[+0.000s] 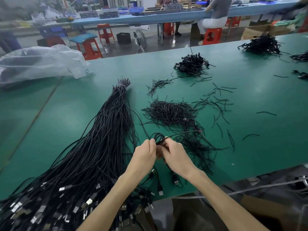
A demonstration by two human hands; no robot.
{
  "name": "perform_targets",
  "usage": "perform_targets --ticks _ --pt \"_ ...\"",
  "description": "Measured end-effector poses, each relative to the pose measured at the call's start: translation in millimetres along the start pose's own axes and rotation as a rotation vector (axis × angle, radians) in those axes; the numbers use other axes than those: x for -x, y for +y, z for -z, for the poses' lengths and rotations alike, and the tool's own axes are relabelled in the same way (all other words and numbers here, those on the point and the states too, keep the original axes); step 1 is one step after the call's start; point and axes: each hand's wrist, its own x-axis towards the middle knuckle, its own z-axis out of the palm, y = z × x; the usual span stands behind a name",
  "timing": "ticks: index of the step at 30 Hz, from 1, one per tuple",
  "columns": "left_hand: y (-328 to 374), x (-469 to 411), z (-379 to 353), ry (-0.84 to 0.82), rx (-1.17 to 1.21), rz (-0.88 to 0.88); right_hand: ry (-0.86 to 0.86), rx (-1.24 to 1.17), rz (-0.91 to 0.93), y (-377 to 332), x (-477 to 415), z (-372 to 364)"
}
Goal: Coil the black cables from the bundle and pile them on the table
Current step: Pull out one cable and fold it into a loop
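Note:
A long bundle of black cables (106,130) lies on the green table (250,100), tied at its far end, with USB plugs fanned out at the near edge. My left hand (145,155) and my right hand (176,155) meet just right of the bundle. Both pinch a small coil of one black cable (159,137). The cable's loose end with bare wire tips (199,131) sticks out to the right. A pile of coiled cables (191,64) sits farther back.
Heaps of short black ties (170,112) and loose ties lie scattered right of the bundle. A clear plastic bag (38,64) is at the far left. More cable piles (263,45) sit at the far right. Beyond are red stools and a person seated at a blue bench.

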Motion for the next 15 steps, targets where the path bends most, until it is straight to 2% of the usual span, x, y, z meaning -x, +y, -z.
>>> perform_targets --ticks 2,4,8,12,15 --pt "-0.4 0.6 3.9 -0.051 0.273 0.088 0.034 0.005 -0.003 -0.3 -0.5 2.6" --pt "-3.0 1.5 8.8 -0.103 0.328 0.015 0.091 -0.013 -0.017 -0.4 -0.4 4.2" --pt "-4.8 9.3 13.5 -0.209 0.343 -0.139 0.187 0.042 0.020 -1.3 -1.4 6.2" --pt "-14.6 11.3 26.5 -0.228 0.354 -0.251 0.109 0.157 0.134 -4.4 -0.8 10.9" --pt "-16.0 8.8 40.3 -0.208 0.173 -0.348 0.041 0.234 0.200 -8.9 -1.6 16.8"
